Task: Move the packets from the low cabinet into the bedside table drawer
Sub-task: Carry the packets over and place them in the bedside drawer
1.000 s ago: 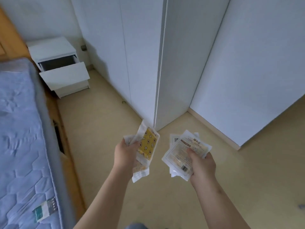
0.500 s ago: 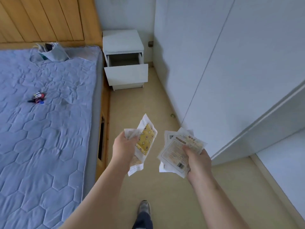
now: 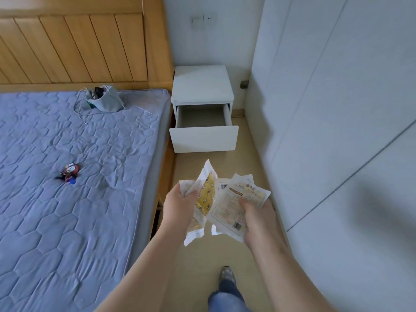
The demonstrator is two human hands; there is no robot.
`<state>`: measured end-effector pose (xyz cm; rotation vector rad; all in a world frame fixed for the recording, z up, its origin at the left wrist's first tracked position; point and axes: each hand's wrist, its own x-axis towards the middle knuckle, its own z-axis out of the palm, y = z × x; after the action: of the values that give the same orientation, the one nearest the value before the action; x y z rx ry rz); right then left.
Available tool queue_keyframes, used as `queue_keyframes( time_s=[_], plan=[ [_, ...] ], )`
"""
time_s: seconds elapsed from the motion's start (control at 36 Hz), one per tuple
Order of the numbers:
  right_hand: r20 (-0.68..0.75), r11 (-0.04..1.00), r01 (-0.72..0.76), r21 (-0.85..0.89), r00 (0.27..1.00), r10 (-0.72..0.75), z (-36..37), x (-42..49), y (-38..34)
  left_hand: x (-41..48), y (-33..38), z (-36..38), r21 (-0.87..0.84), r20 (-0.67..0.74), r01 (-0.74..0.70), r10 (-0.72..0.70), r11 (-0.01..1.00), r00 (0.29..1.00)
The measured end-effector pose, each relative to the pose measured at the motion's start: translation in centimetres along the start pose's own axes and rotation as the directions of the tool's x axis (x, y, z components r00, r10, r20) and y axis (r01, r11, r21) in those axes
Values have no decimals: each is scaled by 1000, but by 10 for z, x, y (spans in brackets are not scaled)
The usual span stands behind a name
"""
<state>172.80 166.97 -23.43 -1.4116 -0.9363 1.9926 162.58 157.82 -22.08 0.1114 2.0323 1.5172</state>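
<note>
The head view looks down a narrow strip of floor (image 3: pixel 198 262) between a bed on the left and white cabinet panels (image 3: pixel 337 109) on the right.

In the near centre, the left hand (image 3: pixel 180 206) has its fingers curled around a bunch of packets, the front one a yellow-patterned packet (image 3: pixel 206 197) standing tilted with a corner pointing up. Just to its right, the right hand (image 3: pixel 258 219) grasps a fanned stack of white packets (image 3: pixel 231 210), thumb on top of the printed face and a barcode near the lower edge. The two bundles overlap slightly at their inner edges. How many packets each hand holds cannot be told.

Farther ahead, against the far wall, stands the white bedside table (image 3: pixel 202 86). Its drawer (image 3: pixel 203 138) is pulled out towards the camera, and the inside that shows is grey. The packets are held in the air, nearer than the drawer and well apart from it.

On the left, the blue quilted mattress (image 3: pixel 67 199) meets a wooden headboard (image 3: pixel 78 48). A grey pouch (image 3: pixel 108 101) with a cord lies near the headboard, and a small colourful toy (image 3: pixel 71 173) lies mid-mattress. A wall socket (image 3: pixel 203 20) sits above the table. A shoe (image 3: pixel 227 274) and a jeans leg show at the bottom.
</note>
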Motion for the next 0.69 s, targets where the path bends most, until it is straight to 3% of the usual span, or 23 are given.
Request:
queue_keyframes(
  time_s=[0.14, 0.39, 0.5, 0.69],
  plan=[
    [19, 998, 14, -60, 1000, -13, 60, 73, -52, 80, 54, 16, 6, -30, -33, 34, 999, 999],
    [125, 989, -56, -138, 989, 73, 176, 176, -88, 213, 103, 2, -202, -196, -64, 24, 977, 980],
    [176, 991, -59, -116, 981, 79, 244, 220, -106, 297, 135, -10, -205, -123, -70, 45, 976, 991],
    [119, 993, -90, 82, 990, 79, 335, 285, -142, 406, 185, -15, -54, 76, -79, 83, 995, 994]
  ],
)
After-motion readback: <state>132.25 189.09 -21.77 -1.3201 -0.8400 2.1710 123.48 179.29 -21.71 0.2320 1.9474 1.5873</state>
